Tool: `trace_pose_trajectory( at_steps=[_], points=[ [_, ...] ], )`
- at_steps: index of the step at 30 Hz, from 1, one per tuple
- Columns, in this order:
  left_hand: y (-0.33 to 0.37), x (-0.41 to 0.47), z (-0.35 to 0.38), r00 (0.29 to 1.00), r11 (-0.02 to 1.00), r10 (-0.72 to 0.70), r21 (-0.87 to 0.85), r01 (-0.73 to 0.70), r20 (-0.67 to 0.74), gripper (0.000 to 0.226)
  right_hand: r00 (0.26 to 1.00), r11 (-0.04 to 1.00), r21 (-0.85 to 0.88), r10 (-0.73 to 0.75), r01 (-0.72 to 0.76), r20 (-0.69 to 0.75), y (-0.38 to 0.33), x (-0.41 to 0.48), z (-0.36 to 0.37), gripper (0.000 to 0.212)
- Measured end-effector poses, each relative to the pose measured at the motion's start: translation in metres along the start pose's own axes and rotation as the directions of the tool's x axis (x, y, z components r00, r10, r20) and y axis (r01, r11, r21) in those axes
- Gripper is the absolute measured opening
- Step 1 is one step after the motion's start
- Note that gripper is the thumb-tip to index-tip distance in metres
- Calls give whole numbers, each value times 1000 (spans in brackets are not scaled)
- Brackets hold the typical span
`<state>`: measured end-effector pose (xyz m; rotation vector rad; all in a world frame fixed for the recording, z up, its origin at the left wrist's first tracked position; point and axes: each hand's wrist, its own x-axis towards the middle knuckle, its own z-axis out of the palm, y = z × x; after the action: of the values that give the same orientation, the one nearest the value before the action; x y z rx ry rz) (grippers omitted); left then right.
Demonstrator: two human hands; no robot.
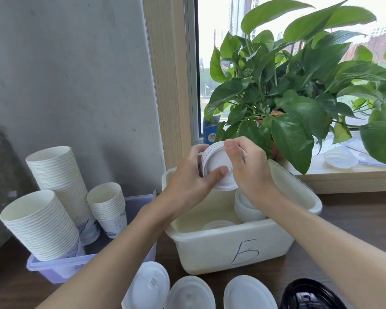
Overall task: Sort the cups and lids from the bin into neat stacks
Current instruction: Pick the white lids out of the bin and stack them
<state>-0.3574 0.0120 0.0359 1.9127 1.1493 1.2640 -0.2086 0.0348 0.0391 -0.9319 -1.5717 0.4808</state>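
At the surface's (348, 228) near edge lie three white lids (189, 293) and one black lid (308, 295), down and toward you from the tilted lid stack (216, 163) that your left hand (187, 184) and right hand (250, 168) both clasp with curled fingers (218, 175) above the bin (232, 244), where one lid pile (245, 208) sits, three cup stacks (60, 172) leftward.

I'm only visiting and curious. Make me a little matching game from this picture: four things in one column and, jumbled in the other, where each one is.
Things
1. lid stack
2. paper cup stacks
3. black lid
4. potted plant

Places
A. on the windowsill
B. standing in the lilac tray
C. gripped by the left hand and right hand above the white bin
D. lying on the table, at the near right

Pairs: 1-C, 2-B, 3-D, 4-A
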Motion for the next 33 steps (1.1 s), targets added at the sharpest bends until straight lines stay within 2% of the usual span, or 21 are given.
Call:
trace_pose_trajectory(
  at_steps=[2,4,7,10,14,24,26,30,31,33],
  points=[
    [-2,1,-1,999,999,-34,-36,33,-6,47,1000,999,35,23,-23,2,0,0,-1,38],
    [-3,1,-3,1000,1000,-9,-14,9,-13,39,999,997,71,23,-26,37,2,-1,-1,30],
    [-4,1,-4,1000,999,29,16,-29,-6,34,995,999,48,12,-17,99,3,-2,1,41],
    [-5,0,-3,998,999,46,18,-47,48,45,999,999,37,-2,1,44,3,-1,1,49],
    [-5,1,-2,990,999,-52,11,51,131,58,1000,1000,-8,-4,4,-4,2,0,-1,54],
    [-3,4,-2,993,997,-3,-75,12,117,41,1000,999,-43,8,-8,0,2,1,1,46],
    [-3,4,-2,992,996,-14,-91,26,124,48,1000,1000,-21,11,-10,25,3,0,0,44],
    [-3,3,-2,993,998,-54,-17,56,105,77,994,1000,30,0,-4,109,3,-1,-1,41],
    [-2,3,-2,993,997,-78,-21,80,84,78,993,1000,26,-2,-1,117,4,0,-1,41],
    [-4,3,-3,993,992,-119,-50,119,7,65,996,999,39,9,-13,93,4,0,0,44]
  ],
)
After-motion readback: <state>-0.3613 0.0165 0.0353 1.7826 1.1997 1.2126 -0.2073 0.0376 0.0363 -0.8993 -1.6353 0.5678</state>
